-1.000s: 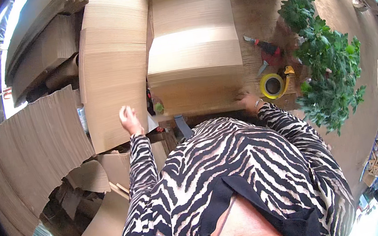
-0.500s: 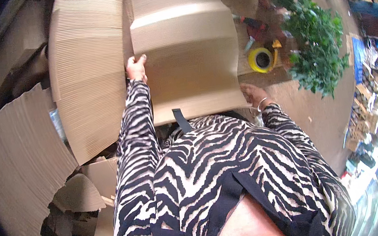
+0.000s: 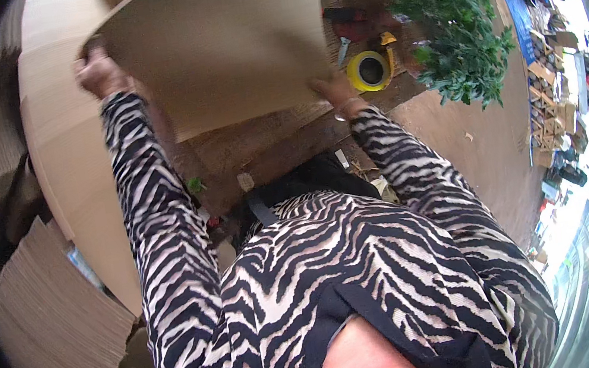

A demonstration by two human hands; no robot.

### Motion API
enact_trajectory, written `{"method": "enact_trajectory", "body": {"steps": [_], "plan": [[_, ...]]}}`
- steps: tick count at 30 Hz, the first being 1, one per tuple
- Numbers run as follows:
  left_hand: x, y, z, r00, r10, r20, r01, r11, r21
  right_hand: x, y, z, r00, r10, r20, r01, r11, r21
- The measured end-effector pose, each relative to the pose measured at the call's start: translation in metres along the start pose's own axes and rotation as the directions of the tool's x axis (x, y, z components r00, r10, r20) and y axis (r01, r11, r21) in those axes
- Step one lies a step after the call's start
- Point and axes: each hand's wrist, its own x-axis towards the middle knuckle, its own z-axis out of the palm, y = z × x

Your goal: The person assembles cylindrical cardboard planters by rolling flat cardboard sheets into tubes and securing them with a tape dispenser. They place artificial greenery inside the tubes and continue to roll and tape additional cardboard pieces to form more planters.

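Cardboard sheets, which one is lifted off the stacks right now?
The large sheet held up between the left hand and right hand; the other cardboard lies stacked flat at left.

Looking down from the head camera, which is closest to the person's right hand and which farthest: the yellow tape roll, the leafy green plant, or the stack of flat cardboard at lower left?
From the right hand:
1. Yellow tape roll, just right of it.
2. Green plant, farther right.
3. Cardboard stack, far across at lower left.

The cardboard sheet [image 3: 222, 43] is plain tan, the sleeves [image 3: 157, 226] carry black-and-white zebra stripes, the tape roll [image 3: 369, 70] is bright yellow, the leafy plant [image 3: 449, 27] is deep green, and the floor [image 3: 471, 152] is reddish brown.
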Motion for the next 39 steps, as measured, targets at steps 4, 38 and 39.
{"method": "enact_trajectory", "body": {"steps": [4, 38, 39], "plan": [[-0.006, 0.037, -0.004, 0.990, 0.142, 0.014, -0.142, 0.987, 0.080, -0.001, -0.022, 0.011, 0.829, 0.498, 0.253, -0.553, 0.797, 0.241], [-0.220, -0.081, 0.086, 0.619, -0.580, 0.530, -0.394, 0.354, 0.848, 0.162, -0.105, -0.063, 0.976, -0.155, -0.153, 0.140, 0.985, -0.103], [-0.218, -0.083, 0.092, 0.641, -0.563, 0.522, -0.372, 0.367, 0.853, 0.203, -0.103, -0.060, 0.984, -0.088, -0.157, 0.077, 0.994, -0.074]]}}
